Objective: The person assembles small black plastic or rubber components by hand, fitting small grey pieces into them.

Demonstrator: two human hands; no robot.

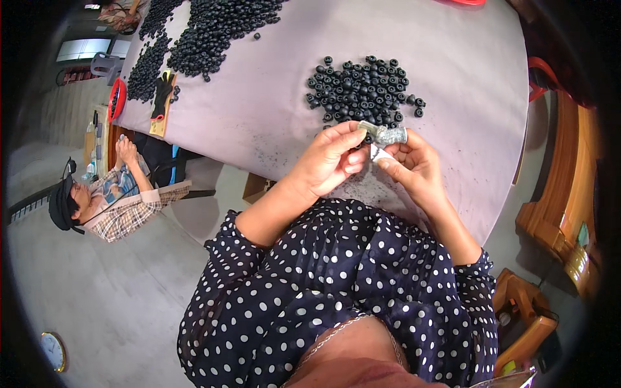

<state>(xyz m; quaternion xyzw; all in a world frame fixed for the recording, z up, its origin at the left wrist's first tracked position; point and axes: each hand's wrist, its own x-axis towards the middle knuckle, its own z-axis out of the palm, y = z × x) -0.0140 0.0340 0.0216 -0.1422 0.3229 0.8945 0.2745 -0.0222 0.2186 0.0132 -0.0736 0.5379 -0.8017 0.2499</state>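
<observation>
The person holds a small silvery metal piece (388, 135) up over the near edge of the grey table (259, 110), both hands meeting on it. The left hand (333, 161) pinches it from the left, thumb and fingers closed on its near end; the right hand (414, 165) closes on it from below and the right, with a pale bit showing between its fingertips. Whether a black ring sits on the piece already cannot be told, as the fingers cover that spot.

Just beyond the hands lies a loose pile of black rubber rings (363, 89), close enough to reach without leaning. A larger heap of the same rings (207, 32) spreads across the far left of the table, well apart from the work.

To do this step well, the person likely needs to keep the piece steady with one hand and let the other do the fine fitting, holding it low over the table so a dropped ring lands near the pile. At the table's left side, another person in a checked shirt (123, 207) sits at their own work.
</observation>
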